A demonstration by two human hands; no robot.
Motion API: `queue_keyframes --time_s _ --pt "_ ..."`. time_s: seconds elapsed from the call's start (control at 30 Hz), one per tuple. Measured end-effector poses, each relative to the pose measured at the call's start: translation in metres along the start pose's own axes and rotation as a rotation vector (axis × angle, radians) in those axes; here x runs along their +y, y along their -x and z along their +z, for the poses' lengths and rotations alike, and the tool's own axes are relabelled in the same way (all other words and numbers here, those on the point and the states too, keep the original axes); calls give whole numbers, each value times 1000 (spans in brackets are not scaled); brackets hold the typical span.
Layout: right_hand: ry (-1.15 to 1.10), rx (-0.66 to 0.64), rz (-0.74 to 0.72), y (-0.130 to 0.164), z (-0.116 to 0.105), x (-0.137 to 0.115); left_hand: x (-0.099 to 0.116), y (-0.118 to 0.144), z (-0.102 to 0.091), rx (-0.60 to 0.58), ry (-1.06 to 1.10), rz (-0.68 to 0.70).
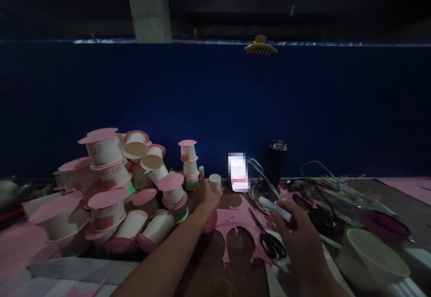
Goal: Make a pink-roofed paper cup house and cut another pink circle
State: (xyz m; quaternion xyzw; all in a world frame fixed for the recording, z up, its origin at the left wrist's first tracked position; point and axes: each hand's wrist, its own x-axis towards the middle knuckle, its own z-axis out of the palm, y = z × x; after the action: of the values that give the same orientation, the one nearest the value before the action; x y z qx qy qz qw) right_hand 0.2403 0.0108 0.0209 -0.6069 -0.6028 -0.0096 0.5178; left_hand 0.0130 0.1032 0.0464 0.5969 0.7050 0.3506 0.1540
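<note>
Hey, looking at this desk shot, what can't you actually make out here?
Head view only:
- Card or screen by the blue wall: pixelated, unreadable.
- Left hand: its fingers hide much of the small white cup.
- Right hand: covers one end of the white stick.
- Cup pile: prints too dim to read.
- White bowl: blurred.

Left of the left hand's fingers [205, 188], a heap of paper cups [114, 189] with pink lids blocks the way, touching distance from them. Between the two hands, pink paper scrap [235, 218] and black scissors [269, 241] lie flat on the surface [208, 270]; a hand could pass above them. Beyond the right hand's fingers [286, 209] stand a dark flask [276, 162] and tangled cables [262, 175]. To their right, a bowl [373, 254] and clutter crowd the surface. A blue wall [215, 108] closes the far side.
</note>
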Motion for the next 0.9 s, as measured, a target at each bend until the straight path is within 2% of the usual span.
queue_keyframes --time_s 0.13,0.23,0.3,0.4,0.47,0.53,0.63,0.77,0.9 --pt "-59 11 149 -3 -4 -1 3 -19 19 41 -32 -61" --pt "-85 42 175 -6 -9 -2 3 -25 33 73 -54 -123" --pt "-58 112 138 -8 -12 -4 2 -28 41 89 -64 -154" --pt "-29 213 -7 -8 -13 -7 -2 -31 48 105 -70 -161" --pt "-50 190 -80 -6 -11 -6 -4 -32 51 118 -66 -147" --pt "-121 90 -67 -2 -8 -4 -6 -33 50 134 -51 -128" --pt "-221 -34 29 4 -4 -1 -2 -30 45 165 -6 -76" --pt "-281 -73 96 6 -1 0 10 -16 34 200 83 22" --pt "-260 -69 133 5 3 3 18 16 19 169 206 57"
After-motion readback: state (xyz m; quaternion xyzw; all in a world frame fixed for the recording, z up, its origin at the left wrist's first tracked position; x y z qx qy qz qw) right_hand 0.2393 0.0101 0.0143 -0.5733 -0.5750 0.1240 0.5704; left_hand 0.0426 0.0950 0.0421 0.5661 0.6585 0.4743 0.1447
